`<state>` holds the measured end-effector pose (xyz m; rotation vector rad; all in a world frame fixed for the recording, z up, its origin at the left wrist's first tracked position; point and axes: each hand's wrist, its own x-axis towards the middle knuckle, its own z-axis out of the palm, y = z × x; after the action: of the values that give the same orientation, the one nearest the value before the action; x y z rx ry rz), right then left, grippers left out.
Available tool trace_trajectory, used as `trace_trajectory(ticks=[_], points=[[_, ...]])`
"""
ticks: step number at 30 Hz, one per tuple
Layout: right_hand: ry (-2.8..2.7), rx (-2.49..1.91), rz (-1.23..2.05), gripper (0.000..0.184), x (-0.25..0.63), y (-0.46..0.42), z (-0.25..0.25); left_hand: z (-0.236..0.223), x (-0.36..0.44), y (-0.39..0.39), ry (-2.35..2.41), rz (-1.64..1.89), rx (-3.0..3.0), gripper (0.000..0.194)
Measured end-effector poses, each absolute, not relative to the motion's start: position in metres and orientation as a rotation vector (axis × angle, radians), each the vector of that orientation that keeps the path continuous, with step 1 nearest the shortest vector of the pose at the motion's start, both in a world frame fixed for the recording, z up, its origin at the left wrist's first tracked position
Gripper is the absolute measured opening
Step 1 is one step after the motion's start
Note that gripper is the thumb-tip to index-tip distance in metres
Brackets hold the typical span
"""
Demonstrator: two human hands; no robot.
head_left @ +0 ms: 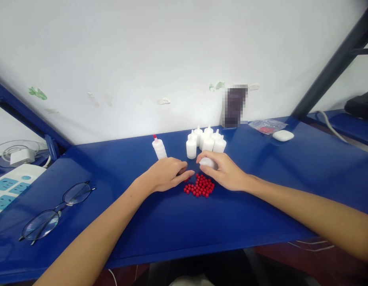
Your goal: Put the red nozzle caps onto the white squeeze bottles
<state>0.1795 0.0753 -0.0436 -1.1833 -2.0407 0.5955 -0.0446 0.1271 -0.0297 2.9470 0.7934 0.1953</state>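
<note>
A pile of several small red caps (201, 185) lies on the blue table (178, 222). My right hand (224, 171) is wrapped round a small white bottle (207, 162) lying just behind the pile. My left hand (167, 173) rests beside the caps, its fingers curled with the tips pinched together at the pile's left edge; what they hold is too small to make out. Behind my hands stands a cluster of several uncapped white bottles (205, 140). One white bottle with a red cap (158, 147) stands apart to their left.
Eyeglasses (57, 211) lie at the front left. A white power strip (11, 186) sits at the left edge. At the back right are a white earbud case (283, 135), a clear bag with red bits (266, 126) and a dark blurred object (234, 106) against the wall.
</note>
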Motion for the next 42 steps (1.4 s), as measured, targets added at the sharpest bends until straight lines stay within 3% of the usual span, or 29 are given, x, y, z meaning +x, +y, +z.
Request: trace_trajectory(ticks=[22,42], points=[[-2.052,-1.185,0.568,0.017,0.179,0.075,-0.043,-0.039,-0.042,0.127,0.718,0.022,3.345,0.037],[-2.042,-1.183,0.565,0.017,0.178,0.076,-0.042,-0.038,-0.038,0.125,0.770,-0.076,3.311,0.026]])
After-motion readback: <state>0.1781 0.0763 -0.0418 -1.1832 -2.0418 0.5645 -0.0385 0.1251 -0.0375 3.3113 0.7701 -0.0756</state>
